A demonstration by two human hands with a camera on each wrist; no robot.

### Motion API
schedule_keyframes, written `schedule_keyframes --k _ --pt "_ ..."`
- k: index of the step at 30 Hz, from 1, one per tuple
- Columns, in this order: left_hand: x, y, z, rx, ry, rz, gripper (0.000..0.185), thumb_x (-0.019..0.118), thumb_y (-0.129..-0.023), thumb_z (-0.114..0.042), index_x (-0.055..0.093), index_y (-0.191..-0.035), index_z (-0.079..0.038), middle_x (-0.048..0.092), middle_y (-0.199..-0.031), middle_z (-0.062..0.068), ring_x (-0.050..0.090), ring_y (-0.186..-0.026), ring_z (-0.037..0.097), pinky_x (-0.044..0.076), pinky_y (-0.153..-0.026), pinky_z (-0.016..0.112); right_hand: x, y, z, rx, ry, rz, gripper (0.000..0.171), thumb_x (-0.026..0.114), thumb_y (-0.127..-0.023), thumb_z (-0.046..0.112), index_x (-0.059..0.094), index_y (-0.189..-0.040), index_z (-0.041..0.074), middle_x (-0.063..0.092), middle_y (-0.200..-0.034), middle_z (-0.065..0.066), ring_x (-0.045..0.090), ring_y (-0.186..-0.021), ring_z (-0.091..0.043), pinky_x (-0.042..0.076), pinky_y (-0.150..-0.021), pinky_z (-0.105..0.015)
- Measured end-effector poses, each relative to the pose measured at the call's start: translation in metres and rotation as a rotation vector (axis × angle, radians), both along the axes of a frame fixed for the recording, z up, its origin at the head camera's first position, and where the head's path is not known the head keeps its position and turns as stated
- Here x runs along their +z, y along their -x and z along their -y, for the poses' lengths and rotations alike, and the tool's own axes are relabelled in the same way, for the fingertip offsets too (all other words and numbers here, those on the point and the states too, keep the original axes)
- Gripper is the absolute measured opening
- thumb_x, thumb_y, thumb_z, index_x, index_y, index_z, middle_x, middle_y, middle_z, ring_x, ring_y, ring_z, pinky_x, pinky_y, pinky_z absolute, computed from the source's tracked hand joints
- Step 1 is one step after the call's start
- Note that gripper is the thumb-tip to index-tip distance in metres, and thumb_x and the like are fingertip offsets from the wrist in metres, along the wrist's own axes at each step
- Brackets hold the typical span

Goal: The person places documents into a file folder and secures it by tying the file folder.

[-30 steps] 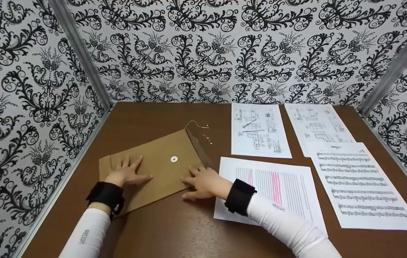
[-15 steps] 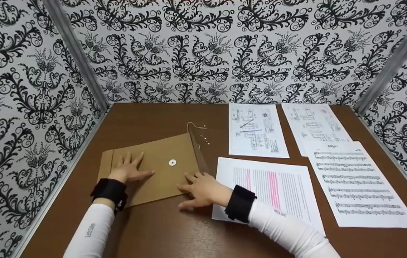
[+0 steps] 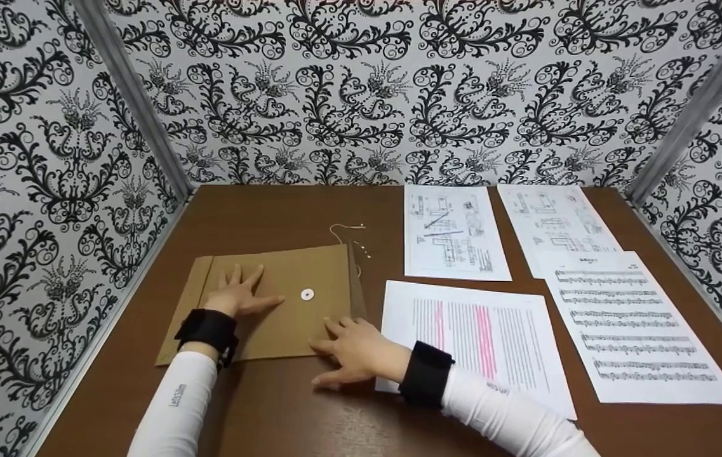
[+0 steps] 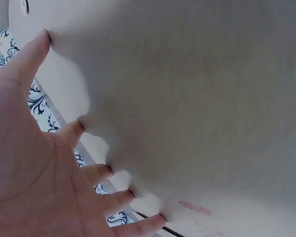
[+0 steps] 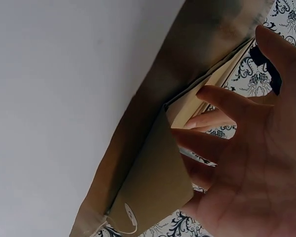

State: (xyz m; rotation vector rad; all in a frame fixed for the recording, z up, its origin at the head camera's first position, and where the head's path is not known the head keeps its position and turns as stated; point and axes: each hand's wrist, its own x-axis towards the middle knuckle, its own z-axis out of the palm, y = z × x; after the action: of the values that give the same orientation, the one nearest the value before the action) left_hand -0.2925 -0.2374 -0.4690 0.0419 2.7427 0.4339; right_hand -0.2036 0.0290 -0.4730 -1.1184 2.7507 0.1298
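Observation:
A brown kraft string-tie envelope (image 3: pixel 291 266) lies on the table, its white button (image 3: pixel 307 294) facing up and its flap (image 5: pixel 160 177) at the right end. My left hand (image 3: pixel 241 297) is spread over the left part of the envelope; in the left wrist view its fingertips (image 4: pixel 160 218) press on the surface. At the near right corner my right hand (image 3: pixel 357 349) rests with straight, parted fingers touching the envelope's edge. A thin white string (image 3: pixel 338 230) trails from the flap end. The right wrist view shows the flap from the side, with a white disc on it.
A sheet with pink-marked text (image 3: pixel 468 343) lies beside the right hand, partly under the forearm. Two drawing sheets, one with crossing lines (image 3: pixel 453 254) and another (image 3: pixel 557 219), lie farther back. A music sheet (image 3: pixel 634 324) overlaps the latter. Patterned walls (image 3: pixel 361 95) enclose the brown table (image 3: pixel 284 412).
The envelope has turned clockwise under my hands, so its long edges now run nearly level. Its right end has come nearer, and my right hand has moved slightly nearer with it.

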Motion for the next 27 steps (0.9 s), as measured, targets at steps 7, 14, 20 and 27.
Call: schedule_keyframes --k 7,14,20,27 --pt "-0.003 0.0 0.0 -0.008 -0.024 -0.021 0.099 0.057 -0.091 -0.069 0.019 -0.165 -0.015 0.0 -0.168 0.034 -0.003 -0.153 0.062 0.022 -0.117 0.078 -0.001 -0.004 -0.001 -0.006 0.028 0.016 0.075 0.049 -0.091 0.077 0.044 -0.155 0.037 0.042 -0.164 -0.012 0.046 -0.147 -0.03 0.045 -0.115 -0.046" --pt "-0.003 0.0 0.002 -0.023 -0.044 -0.041 0.098 0.06 -0.09 -0.066 0.02 -0.164 -0.015 0.001 -0.168 0.035 -0.002 -0.153 0.063 0.016 -0.12 0.077 0.0 -0.003 -0.006 -0.015 0.079 0.042 0.068 0.047 -0.096 0.073 0.048 -0.153 0.036 0.044 -0.163 -0.01 0.047 -0.146 -0.03 0.043 -0.118 -0.046" --pt "-0.005 -0.001 0.003 -0.017 -0.06 -0.036 0.1 0.06 -0.09 -0.067 0.019 -0.165 -0.015 0.0 -0.168 0.035 -0.001 -0.153 0.062 0.013 -0.12 0.078 -0.002 0.001 -0.009 -0.019 0.188 0.016 0.063 0.05 -0.1 0.062 0.048 -0.153 0.027 0.05 -0.158 -0.009 0.055 -0.14 -0.033 0.047 -0.115 -0.048" --pt "-0.002 0.0 0.002 -0.02 -0.058 -0.038 0.099 0.06 -0.09 -0.066 0.02 -0.164 -0.015 0.002 -0.168 0.036 -0.001 -0.153 0.063 0.013 -0.12 0.077 -0.001 0.012 -0.021 -0.036 0.353 -0.193 0.061 0.073 -0.093 0.038 0.055 -0.146 0.012 0.058 -0.148 -0.013 0.062 -0.128 -0.031 0.052 -0.107 -0.046"
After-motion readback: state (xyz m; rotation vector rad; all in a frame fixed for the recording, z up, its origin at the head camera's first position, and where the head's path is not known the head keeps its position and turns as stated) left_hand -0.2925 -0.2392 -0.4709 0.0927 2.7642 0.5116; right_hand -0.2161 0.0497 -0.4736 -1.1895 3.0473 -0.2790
